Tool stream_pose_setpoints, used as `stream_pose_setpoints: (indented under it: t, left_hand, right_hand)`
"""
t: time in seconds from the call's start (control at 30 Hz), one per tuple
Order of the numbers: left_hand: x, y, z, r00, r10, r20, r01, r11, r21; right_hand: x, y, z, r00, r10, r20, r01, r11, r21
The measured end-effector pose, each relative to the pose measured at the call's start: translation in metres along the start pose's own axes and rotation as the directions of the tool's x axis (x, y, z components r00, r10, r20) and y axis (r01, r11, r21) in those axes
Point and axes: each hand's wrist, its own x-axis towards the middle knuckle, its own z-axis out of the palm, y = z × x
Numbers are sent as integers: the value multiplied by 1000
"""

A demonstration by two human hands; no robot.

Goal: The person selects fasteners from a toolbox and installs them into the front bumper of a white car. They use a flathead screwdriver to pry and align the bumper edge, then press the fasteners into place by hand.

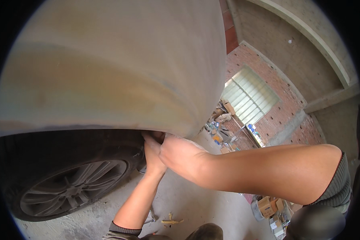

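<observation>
A car body panel (pixel 114 75) with sanded, patchy paint fills the upper left. Beneath its wheel-arch edge stands a tyre (pixel 132 150) with a multi-spoke alloy wheel (pixel 73 190). My left hand (pixel 153 153) reaches up behind the arch edge beside the tyre, its fingers mostly hidden. My right hand (pixel 180 150) is at the lower corner of the panel, crossing in front of my left hand. Its fingertips are tucked at the edge, and whatever either hand touches there cannot be seen.
Yellowish scraps (pixel 171 221) lie on the concrete floor (pixel 195 204) near my knee (pixel 208 232). Cardboard boxes (pixel 267 207) and clutter stand at lower right. More boxes and loose items (pixel 220 132) are heaped by the brick wall (pixel 288 120) under a barred window (pixel 252 94).
</observation>
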Motion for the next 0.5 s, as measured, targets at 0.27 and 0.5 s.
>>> stream_pose_setpoints:
  t: [0.27,0.5]
  left_hand:
    - [-7,-9,-4,986,164,-39,-140,928,344]
    - [-2,-9,-8,994,-113,15,110,986,125]
  right_hand:
    - [13,-5,6,999,46,11,-48,978,204]
    - [9,-9,2,993,116,27,-119,974,191]
